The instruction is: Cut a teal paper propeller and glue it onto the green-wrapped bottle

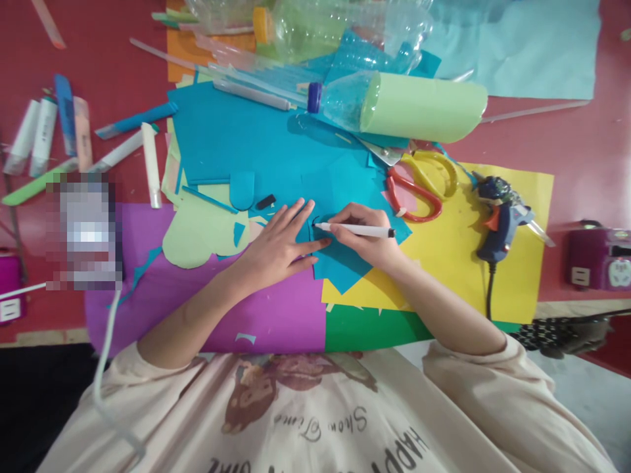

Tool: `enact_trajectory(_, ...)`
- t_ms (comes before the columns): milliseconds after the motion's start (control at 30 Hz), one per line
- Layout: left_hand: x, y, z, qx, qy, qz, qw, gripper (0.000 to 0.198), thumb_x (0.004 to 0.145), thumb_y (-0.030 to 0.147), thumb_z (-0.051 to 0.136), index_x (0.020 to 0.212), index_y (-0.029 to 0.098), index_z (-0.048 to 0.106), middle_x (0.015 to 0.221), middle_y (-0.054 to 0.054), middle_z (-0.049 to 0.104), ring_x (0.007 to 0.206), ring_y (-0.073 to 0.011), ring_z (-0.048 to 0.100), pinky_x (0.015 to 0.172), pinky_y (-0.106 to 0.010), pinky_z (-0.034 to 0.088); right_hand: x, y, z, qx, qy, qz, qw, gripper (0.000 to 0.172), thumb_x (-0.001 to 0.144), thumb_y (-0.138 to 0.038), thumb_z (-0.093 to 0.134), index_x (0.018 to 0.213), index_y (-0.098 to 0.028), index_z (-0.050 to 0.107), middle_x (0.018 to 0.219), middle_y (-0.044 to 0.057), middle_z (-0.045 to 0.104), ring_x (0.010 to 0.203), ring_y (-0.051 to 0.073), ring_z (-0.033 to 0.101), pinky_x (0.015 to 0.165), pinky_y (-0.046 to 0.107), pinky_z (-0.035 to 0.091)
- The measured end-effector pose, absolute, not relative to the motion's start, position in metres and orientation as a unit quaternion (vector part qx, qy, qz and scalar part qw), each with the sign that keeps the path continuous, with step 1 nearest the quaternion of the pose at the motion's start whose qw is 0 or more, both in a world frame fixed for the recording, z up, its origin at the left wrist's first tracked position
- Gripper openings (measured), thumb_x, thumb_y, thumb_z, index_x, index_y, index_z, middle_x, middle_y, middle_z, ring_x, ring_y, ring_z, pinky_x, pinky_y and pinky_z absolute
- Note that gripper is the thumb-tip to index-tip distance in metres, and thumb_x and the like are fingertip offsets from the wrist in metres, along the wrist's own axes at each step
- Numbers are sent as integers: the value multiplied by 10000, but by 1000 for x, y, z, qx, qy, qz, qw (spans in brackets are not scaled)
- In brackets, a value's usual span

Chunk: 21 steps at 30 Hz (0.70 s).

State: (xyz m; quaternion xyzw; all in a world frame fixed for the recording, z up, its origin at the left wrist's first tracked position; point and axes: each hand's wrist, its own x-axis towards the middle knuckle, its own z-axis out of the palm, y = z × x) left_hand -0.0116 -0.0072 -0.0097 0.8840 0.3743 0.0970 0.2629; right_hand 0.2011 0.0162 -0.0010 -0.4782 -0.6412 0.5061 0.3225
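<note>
My right hand [367, 230] grips a white marker [362, 230] whose dark tip meets a blue paper piece [340, 253], close to a short dark line. Flat on the same blue paper lies my left hand [286, 243], its fingers spread just left of the marker tip. Beyond my left fingers is a small black cap-like piece [266, 202]. A blue cut-out with a rounded end [242, 190] rests beside it. Pale green cut paper [190, 240] lies left of my left hand.
Scissors [414, 187] and a glue gun [503, 223] lie to the right. A plastic bottle wrapped in green paper [419, 105] lies behind, near clear bottles [315, 33]. Several markers [44, 135] and a blurred-out device [89, 230] with a cable are at left.
</note>
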Motion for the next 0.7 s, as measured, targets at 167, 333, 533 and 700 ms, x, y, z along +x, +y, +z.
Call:
enact_trajectory(167,-12,-8,-13,885,374,104,259,369,948,346,534,1310,334,604,1651,-74,160,1508,-381,154,1167,-656,238,202,17,1,-478,-629,518,328,164,741,-306,590,633,-183,596,544,-15,600,460,80,458,452,230,335)
enact_trajectory(333,-12,-9,-12,888,371,108,249,358,953,351,517,1293,312,623,1640,-102,192,1500,-394,181,1157,-659,257,201,17,2,-484,-620,516,340,186,765,-343,608,671,-182,596,586,-6,610,484,86,476,456,232,344)
enact_trajectory(533,-12,-9,-10,893,374,105,230,360,955,353,510,1301,343,610,1589,-107,310,1468,-371,280,1145,-651,292,201,17,0,-475,-629,516,335,168,772,-327,608,700,-175,618,593,-3,630,480,85,474,452,230,330)
enact_trajectory(700,-13,-9,-10,896,369,101,226,384,951,375,511,1321,321,598,1585,-125,305,1469,-380,270,1147,-642,295,202,17,0,-473,-650,505,315,147,776,-301,594,702,-177,626,612,1,648,500,95,490,484,241,351)
